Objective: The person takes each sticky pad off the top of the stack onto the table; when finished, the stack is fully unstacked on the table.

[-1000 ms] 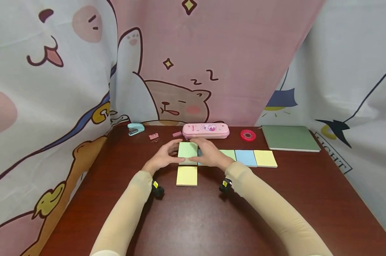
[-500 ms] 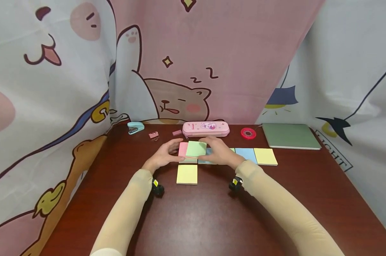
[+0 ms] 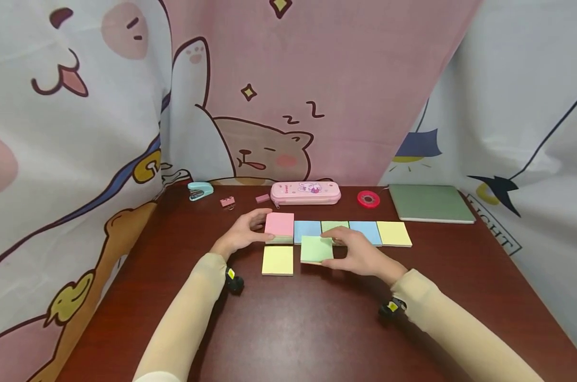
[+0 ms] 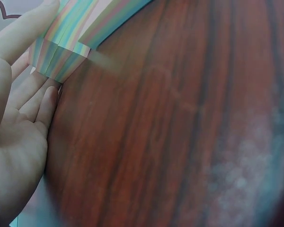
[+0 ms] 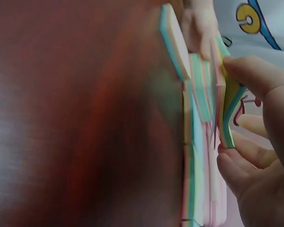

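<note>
Green-topped sticky-note pad (image 3: pixel 317 249) is raised off the table, just in front of the row, right of the yellow sticky-note pad (image 3: pixel 277 260). Right hand (image 3: pixel 360 254) grasps it, thumb on the near edge, fingers on the far one; pad looks bent in the right wrist view. Left hand (image 3: pixel 242 233) grips the pink-topped sticky-note stack (image 3: pixel 279 224) between thumb and fingers; striped sides visible. Yellow pad lies directly in front of that stack.

Row running right from the stack: left blue pad (image 3: pixel 307 228), green row pad (image 3: pixel 335 226) (partly behind right hand), right blue pad (image 3: pixel 364 231), end yellow pad (image 3: pixel 394 233).

Back of the brown table (image 3: pixel 288 329), left to right: light-blue stapler (image 3: pixel 200 191), pink binder clip (image 3: pixel 227 201), small pink block (image 3: pixel 262 198), pink pencil case (image 3: pixel 306 194), red tape roll (image 3: pixel 368 199), green notebook (image 3: pixel 431 203). Cartoon-print cloth (image 3: pixel 355 95) behind.
</note>
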`<state>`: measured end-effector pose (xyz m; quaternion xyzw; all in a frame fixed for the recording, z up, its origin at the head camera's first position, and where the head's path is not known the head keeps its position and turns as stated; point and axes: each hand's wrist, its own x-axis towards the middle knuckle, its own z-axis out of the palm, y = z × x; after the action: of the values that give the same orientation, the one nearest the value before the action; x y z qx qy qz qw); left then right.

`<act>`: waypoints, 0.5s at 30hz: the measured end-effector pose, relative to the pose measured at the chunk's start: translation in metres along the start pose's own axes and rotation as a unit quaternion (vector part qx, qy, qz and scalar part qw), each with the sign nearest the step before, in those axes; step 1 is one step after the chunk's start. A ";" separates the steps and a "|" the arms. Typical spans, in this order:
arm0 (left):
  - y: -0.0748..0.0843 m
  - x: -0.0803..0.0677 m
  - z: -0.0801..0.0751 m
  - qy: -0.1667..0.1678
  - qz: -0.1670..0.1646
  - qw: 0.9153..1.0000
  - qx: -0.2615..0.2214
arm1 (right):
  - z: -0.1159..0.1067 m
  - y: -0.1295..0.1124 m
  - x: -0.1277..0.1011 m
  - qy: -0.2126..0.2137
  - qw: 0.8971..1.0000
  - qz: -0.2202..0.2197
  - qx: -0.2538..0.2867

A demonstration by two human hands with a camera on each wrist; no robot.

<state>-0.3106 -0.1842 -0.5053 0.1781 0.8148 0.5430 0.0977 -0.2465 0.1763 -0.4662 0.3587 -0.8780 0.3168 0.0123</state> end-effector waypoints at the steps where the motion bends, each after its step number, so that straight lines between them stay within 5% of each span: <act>1: 0.000 0.000 0.000 0.000 0.000 1.000 0.000 | 0.002 -0.002 -0.005 -0.005 1.000 -0.004 -0.011; 6: 0.002 -0.001 0.000 0.003 0.002 1.000 -0.002 | 0.015 -0.010 -0.019 -0.036 0.997 -0.002 -0.073; 15: -0.002 0.000 0.001 0.005 0.002 1.000 0.009 | 0.028 -0.015 -0.019 -0.043 0.994 0.023 -0.100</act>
<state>-0.3104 -0.1837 -0.5072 0.1776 0.8196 0.5371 0.0908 -0.2171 0.1637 -0.4850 0.3484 -0.9132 0.2116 0.0034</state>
